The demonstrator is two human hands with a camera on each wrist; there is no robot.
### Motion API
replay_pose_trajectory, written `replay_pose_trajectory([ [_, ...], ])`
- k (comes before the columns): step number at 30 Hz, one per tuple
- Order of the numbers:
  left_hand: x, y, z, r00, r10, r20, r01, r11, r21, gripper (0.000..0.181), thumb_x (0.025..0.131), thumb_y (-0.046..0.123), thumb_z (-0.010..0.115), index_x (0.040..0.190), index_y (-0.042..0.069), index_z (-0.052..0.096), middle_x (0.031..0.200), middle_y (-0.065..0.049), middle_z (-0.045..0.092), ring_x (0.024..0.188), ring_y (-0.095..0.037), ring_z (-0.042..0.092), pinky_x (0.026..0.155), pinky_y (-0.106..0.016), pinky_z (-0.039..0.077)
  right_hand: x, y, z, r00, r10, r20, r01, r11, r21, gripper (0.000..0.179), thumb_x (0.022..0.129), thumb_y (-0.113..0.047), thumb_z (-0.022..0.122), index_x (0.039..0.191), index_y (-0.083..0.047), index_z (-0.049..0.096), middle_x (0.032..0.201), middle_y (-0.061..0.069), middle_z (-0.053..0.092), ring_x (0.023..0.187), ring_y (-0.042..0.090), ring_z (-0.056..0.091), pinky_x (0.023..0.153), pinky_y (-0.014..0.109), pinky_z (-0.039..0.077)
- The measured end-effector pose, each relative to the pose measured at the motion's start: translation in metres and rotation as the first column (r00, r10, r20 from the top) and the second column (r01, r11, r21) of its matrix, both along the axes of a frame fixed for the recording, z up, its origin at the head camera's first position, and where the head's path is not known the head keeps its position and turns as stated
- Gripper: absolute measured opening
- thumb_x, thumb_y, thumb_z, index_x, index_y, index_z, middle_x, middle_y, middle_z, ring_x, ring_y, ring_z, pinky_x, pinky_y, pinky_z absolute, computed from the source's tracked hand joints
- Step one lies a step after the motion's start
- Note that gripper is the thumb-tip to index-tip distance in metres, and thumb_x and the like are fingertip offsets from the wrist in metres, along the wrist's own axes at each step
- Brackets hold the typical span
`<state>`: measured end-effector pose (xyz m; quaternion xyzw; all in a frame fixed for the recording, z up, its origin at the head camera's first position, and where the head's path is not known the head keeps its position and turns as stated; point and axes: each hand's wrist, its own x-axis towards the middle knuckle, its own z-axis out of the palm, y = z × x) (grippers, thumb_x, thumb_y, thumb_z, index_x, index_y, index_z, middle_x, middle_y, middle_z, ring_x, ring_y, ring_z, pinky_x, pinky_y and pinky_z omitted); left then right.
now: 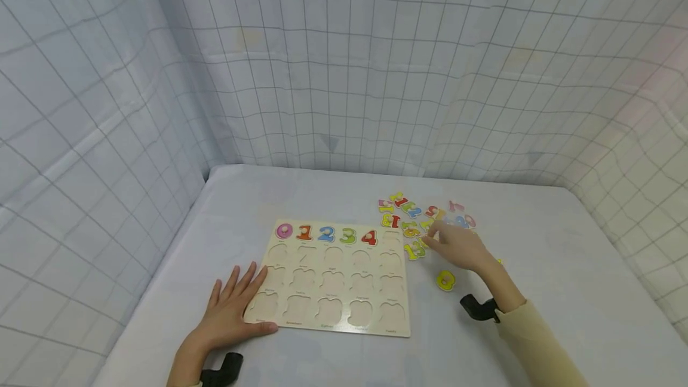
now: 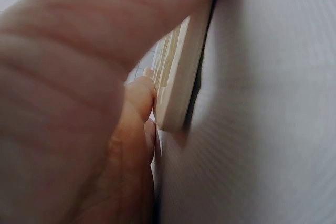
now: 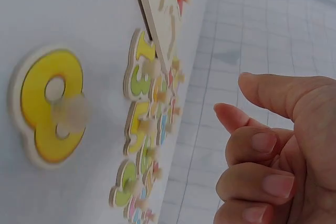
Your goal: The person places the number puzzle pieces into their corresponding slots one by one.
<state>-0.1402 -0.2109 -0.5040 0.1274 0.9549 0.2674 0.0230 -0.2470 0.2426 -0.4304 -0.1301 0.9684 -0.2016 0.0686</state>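
A pale wooden number board (image 1: 317,267) lies flat, with numbers 0 (image 1: 283,230), 1, 2, 3 and 4 (image 1: 369,237) in its top row and shaped recesses below. At its left edge my left hand (image 1: 228,318) rests with fingers spread, fingertips on the board and thumb along the lower corner. My right hand (image 1: 458,246) hovers over loose number pieces right of the board. In the right wrist view its thumb and index finger stand apart, the other fingers loosely curled, nothing between them. A yellow 8 (image 3: 44,85) with a knob lies nearest that wrist.
Loose number pieces, among them a 13 (image 1: 415,250), are scattered beside the board's upper right corner, some overlapping. Part of the pile is hidden behind my right hand. White grid-patterned cloth walls (image 1: 344,76) stand around the white table (image 1: 258,196).
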Motion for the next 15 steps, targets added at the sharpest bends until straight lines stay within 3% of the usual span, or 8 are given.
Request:
replay_pose_trajectory([
  [4,0.001,-0.002,0.000,1.000,0.001,-0.003,-0.001,1.000,-0.009,0.106,0.068,0.064,0.071,0.151,0.016,0.027,0.156,-0.014,0.017,0.141,-0.040,0.001,0.106,-0.060,-0.008,0.008,0.021,0.003,0.998,-0.057,-0.009,0.057,0.998,0.004,0.031,0.096,-0.038,0.054,0.106,-0.010,0.061,0.067,0.000,0.048,0.056,0.016,0.043,0.048,0.030,0.034],
  [9,0.001,-0.002,0.000,1.000,0.000,-0.001,0.000,1.000,-0.009,0.106,0.068,0.064,0.071,0.151,0.015,0.027,0.156,-0.014,0.016,0.141,-0.040,0.001,0.106,-0.060,-0.009,0.015,0.034,0.001,0.997,-0.067,-0.028,0.066,0.997,-0.026,0.030,0.095,-0.039,0.055,0.101,-0.011,0.061,0.066,0.000,0.049,0.055,0.016,0.044,0.048,0.030,0.036],
  [15,0.000,0.001,0.001,1.000,-0.006,-0.002,0.006,1.000,0.002,0.106,0.068,0.063,0.072,0.151,0.013,0.029,0.155,-0.015,0.017,0.141,-0.041,0.001,0.106,-0.061,-0.008,0.003,0.029,-0.008,0.999,-0.048,-0.003,0.048,0.999,-0.020,0.031,0.095,-0.038,0.055,0.103,-0.009,0.061,0.069,0.001,0.049,0.058,0.017,0.044,0.050,0.031,0.036],
])
